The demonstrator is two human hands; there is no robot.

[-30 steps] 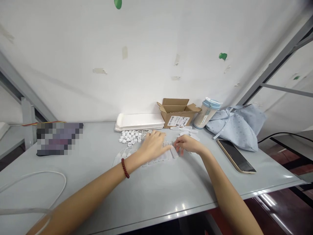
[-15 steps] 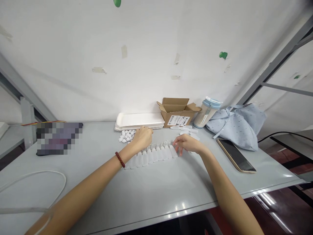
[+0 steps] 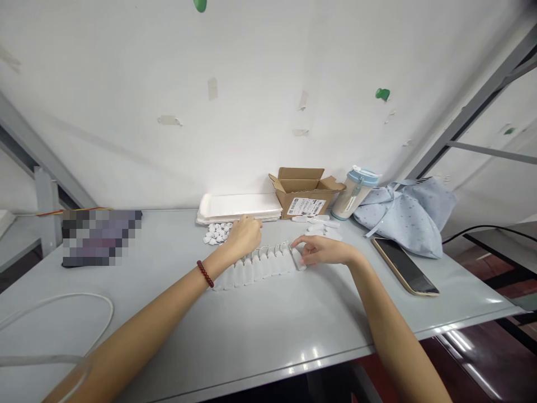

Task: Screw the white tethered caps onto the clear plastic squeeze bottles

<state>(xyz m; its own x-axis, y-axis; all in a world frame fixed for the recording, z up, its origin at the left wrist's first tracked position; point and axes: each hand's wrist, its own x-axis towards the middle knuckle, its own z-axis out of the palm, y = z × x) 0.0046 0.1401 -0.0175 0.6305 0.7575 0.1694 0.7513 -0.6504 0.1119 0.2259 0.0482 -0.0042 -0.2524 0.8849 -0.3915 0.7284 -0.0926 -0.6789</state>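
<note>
A row of small, flat translucent plastic pieces (image 3: 254, 268) with narrow tops lies side by side in front of me. At the row's right end, my right hand (image 3: 323, 250) has its index finger at the top of the last plastic piece (image 3: 298, 258) and its thumb against its side. My left hand (image 3: 245, 235) is curled over the far side of the row, knuckles up; its fingertips are hidden, so what it holds cannot be made out. A pile of small white parts (image 3: 217, 233) lies beside my left hand. More translucent pieces (image 3: 323, 221) lie loose beyond my right hand.
Behind the row are a stack of white trays (image 3: 239, 206) and an open cardboard box (image 3: 306, 197). To the right stand a blue-lidded tumbler (image 3: 356, 193), a light blue cloth bag (image 3: 406, 215) and a phone (image 3: 405, 267). A white cable (image 3: 109, 313) loops at left.
My right hand has lowered and turned, its index finger and thumb closing in on the last piece of the row. My left hand has stayed almost still.
</note>
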